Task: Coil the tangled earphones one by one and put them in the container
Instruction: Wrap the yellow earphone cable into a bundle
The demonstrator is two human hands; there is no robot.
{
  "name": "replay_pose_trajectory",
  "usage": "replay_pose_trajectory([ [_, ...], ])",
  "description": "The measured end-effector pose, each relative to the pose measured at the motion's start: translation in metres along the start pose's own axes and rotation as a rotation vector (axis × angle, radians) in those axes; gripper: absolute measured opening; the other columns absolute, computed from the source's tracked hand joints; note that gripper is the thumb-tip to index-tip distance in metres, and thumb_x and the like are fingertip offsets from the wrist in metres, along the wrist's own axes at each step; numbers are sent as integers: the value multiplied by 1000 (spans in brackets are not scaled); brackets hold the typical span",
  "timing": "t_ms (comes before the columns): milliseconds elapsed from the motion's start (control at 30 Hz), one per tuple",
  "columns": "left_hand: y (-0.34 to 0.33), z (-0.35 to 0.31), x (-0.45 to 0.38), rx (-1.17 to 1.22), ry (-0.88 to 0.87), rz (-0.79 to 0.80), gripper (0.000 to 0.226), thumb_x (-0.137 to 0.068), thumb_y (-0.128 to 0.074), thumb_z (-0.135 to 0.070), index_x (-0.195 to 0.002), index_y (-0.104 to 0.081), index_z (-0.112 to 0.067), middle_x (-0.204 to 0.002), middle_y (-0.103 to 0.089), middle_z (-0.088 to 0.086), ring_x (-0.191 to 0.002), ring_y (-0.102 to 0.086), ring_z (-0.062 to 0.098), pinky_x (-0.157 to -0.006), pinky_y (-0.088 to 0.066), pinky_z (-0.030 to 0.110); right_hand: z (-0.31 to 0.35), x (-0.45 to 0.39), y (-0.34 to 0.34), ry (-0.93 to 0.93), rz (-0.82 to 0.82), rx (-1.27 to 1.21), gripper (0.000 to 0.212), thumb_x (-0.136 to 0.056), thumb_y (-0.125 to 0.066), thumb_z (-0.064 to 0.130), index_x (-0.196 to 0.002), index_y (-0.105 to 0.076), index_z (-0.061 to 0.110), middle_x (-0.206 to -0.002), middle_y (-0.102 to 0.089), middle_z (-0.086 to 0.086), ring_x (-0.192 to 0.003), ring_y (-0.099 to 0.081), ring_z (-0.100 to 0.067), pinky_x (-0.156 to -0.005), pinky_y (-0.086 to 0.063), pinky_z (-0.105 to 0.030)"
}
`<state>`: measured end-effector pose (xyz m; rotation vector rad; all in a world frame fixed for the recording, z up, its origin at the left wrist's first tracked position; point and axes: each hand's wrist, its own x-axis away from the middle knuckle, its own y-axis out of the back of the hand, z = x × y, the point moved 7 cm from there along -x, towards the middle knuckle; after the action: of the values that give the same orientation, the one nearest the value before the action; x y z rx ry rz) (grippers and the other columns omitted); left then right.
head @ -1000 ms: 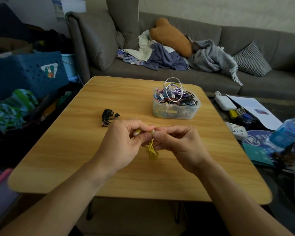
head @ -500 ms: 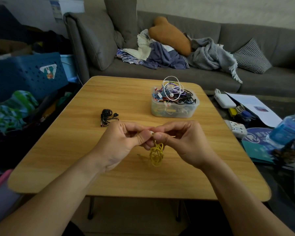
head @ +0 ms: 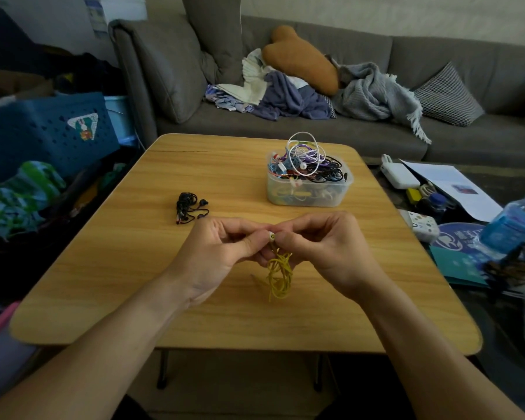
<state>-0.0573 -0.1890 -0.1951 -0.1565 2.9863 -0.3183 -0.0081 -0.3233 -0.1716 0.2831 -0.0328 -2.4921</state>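
Observation:
Over the middle of the wooden table (head: 109, 268), my left hand (head: 222, 256) and my right hand (head: 322, 250) meet and both pinch the top of a yellow earphone (head: 279, 274). Its white bud shows between the fingertips, and its tangled yellow cord hangs down in loops to the table. A clear plastic container (head: 308, 192) stands further back, right of centre, piled with several coiled earphones in white, purple, black and blue. A black earphone (head: 188, 207) lies bunched on the table to the left of my hands.
A grey sofa (head: 315, 86) with cushions and blankets runs behind the table. A blue crate (head: 43, 128) and clothes sit at the left. At the right, a lower surface holds papers, a white charger (head: 399, 175) and a blue water bottle (head: 515, 219).
Both hands have lifted slightly and kept their pinch. More of the yellow cord now hangs out below them in looser loops.

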Motion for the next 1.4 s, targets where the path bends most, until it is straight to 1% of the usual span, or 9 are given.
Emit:
replay_pose_trajectory([
  [167, -2, -2, 1, -34, -4, 24, 28, -75, -64, -8, -98, -71, 6, -83, -70, 27, -69, -68, 24, -62, -55, 25, -3, 1, 1, -13, -16, 2, 8, -84, -71, -2, -84, -76, 4, -83, -76, -17, -65, -70, -18, -53, -55, -24],
  [367, -6, -4, 4, -15, -36, 64, 24, -80, -63, -8, -99, -73, 2, -83, -72, 21, -72, -68, 22, -64, -55, 24, -2, 3, 5, -47, 23, -60, 12, -80, -71, 5, -90, -75, 1, -86, -75, -19, -65, -70, -17, -52, -54, -23],
  [467, -8, -1, 4, 14, -24, 65, 23, -80, -63, -7, -98, -74, 0, -80, -71, 20, -71, -68, 21, -64, -55, 24, -3, 3, 5, -71, 49, -71, 11, -82, -69, 2, -91, -75, 1, -85, -76, -16, -64, -69, -14, -51, -52, -21],
  [533, -10, 0, 4, 20, -19, 62, 23, -80, -62, -7, -98, -73, 1, -78, -72, 18, -70, -68, 20, -64, -55, 23, -4, 3, 7, -83, 42, -76, 10, -81, -70, 1, -90, -75, 0, -86, -75, -19, -64, -69, -15, -50, -53, -22],
  [667, -12, 2, 4, 43, -16, 54, 23, -79, -62, -7, -97, -73, 1, -79, -71, 18, -69, -67, 20, -63, -55, 23, -2, 4, 8, -102, -6, -84, 6, -81, -70, -3, -82, -75, 1, -77, -73, -19, -59, -66, -15, -48, -51, -23],
  [767, -14, 4, 4, 53, -8, 41, 22, -78, -61, -7, -96, -73, 0, -78, -72, 16, -68, -67, 18, -62, -55, 23, -4, 4, 8, -122, -57, -84, 13, -82, -69, -7, -76, -75, 3, -70, -70, -16, -55, -63, -13, -46, -49, -22],
  [967, -14, 6, 2, 106, 27, 33, 23, -79, -60, -7, -95, -73, 2, -75, -70, 17, -67, -66, 18, -61, -54, 23, -6, 5, 8, -142, -104, -107, 8, -82, -70, -5, -78, -74, -1, -68, -69, -15, -54, -61, -14, -45, -49, -23],
  [1100, -16, 6, 2, 122, 51, 60, 23, -79, -60, -7, -93, -74, 2, -75, -70, 17, -66, -65, 19, -62, -54, 23, -5, 5, 9, -146, -87, -104, 11, -82, -70, -5, -74, -73, 2, -64, -68, -12, -53, -60, -13, -45, -49, -24],
  [1400, -13, 2, 2, 14, -32, -18, 18, -77, -63, -7, -89, -73, 1, -72, -70, 19, -60, -65, 20, -57, -54, 24, -8, 5, 10, -156, -112, -62, 8, -83, -70, -4, -76, -72, -1, -62, -68, -8, -55, -62, -13, -48, -48, -23],
])
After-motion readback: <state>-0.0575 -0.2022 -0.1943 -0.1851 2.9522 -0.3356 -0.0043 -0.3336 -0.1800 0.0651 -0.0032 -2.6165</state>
